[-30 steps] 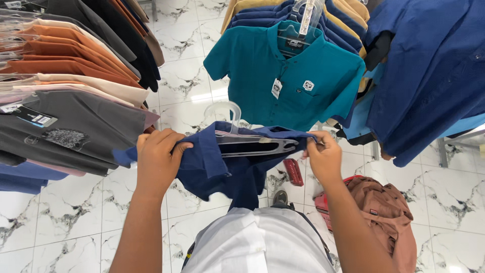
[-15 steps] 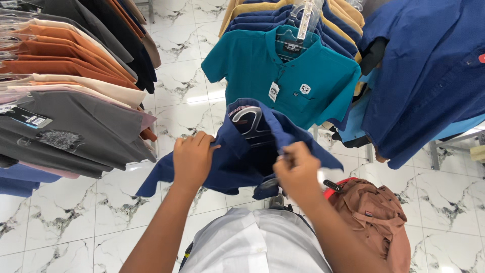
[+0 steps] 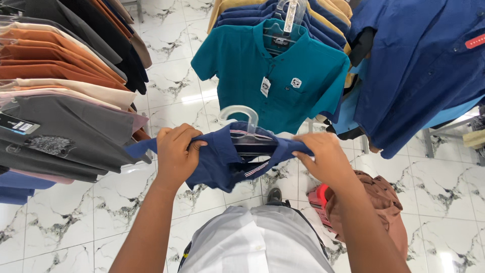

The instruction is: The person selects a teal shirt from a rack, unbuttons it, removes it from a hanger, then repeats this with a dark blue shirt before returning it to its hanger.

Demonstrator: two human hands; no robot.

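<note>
White marble floor (image 3: 166,81) with grey veins runs under everything, and racks of clothes crowd in from three sides. You stand between them with a navy shirt (image 3: 222,159) stretched out in front of your waist, held up in the air over the floor rather than resting on anything.

Your left hand (image 3: 177,149) is closed around one shoulder of the shirt, fabric bunched in the fist, with a sleeve trailing off past it toward the left rack. Your right hand (image 3: 326,159) grips the opposite shoulder, fingers curled over the cloth. Pulling outward from both ends keeps the shirt taut and level across its hanger (image 3: 240,119), whose pale hook stands up above the collar; the dark bar of the hanger shows inside the open neck, next to a striped collar edge.

Straight ahead a teal polo shirt (image 3: 273,76) hangs facing you with a paper tag (image 3: 265,87) at its chest, fronting a row of blue and yellow shirts. A dark blue shirt (image 3: 419,71) hangs at your right, and orange, cream and grey shirts (image 3: 60,101) fan out from the left rack. Just below your right forearm a brown garment (image 3: 384,202) lies heaped over a red basket (image 3: 318,199) on the floor.
</note>
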